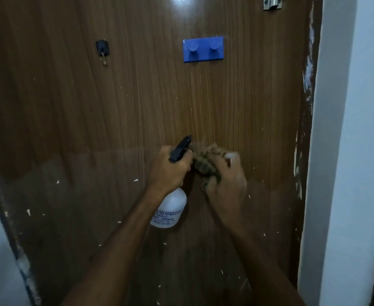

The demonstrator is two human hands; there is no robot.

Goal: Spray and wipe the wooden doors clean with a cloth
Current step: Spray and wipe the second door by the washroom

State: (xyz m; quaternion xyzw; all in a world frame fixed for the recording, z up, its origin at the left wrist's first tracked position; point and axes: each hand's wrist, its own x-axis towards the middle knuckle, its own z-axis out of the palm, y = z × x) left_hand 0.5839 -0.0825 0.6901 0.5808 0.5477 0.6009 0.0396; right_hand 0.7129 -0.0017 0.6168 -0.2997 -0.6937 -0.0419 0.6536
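A brown wooden door [137,107] fills the view, flecked with white paint spots on its lower half. My left hand [170,168] grips the neck of a white spray bottle [170,208] with a black trigger head [180,149]; the nozzle points up and to the right, toward the cloth. My right hand [228,180] holds a bunched brownish cloth [205,161] right beside the nozzle, in front of the door's middle. Whether the cloth touches the door I cannot tell.
A blue two-peg hook plate [203,49] is fixed high on the door, and a small black hook [102,49] hangs to its left. A metal latch [272,2] sits at the top right. A white door frame and wall [347,151] stand on the right.
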